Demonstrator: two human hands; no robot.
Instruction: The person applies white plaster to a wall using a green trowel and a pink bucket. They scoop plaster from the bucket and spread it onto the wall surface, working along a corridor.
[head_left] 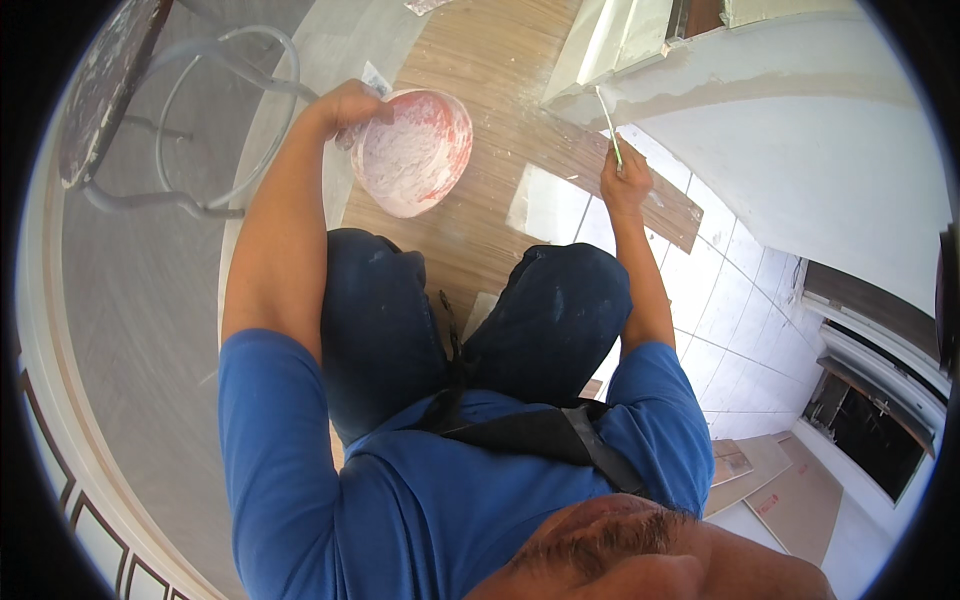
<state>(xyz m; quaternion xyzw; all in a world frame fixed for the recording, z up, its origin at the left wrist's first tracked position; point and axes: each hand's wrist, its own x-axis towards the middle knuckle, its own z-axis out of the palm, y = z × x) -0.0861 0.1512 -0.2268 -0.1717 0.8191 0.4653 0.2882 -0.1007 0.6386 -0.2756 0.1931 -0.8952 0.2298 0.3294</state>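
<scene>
From a distance I am viewing the right hand (pixel 627 180) gripping a slim green-and-white tool (pixel 610 127), its long axis pointing away from the body and slightly leftward, its tip lying at the grey band (pixel 655 103) along the white wall (pixel 760 150); contact I cannot tell. The left hand (pixel 352 106), farther from that band, is holding the pink-and-white bowl (pixel 460 135) well left of the tool.

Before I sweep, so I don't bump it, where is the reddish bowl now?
In the head view, the reddish bowl is left of centre near the top, held at its rim by the left hand, beyond the left knee.
</scene>
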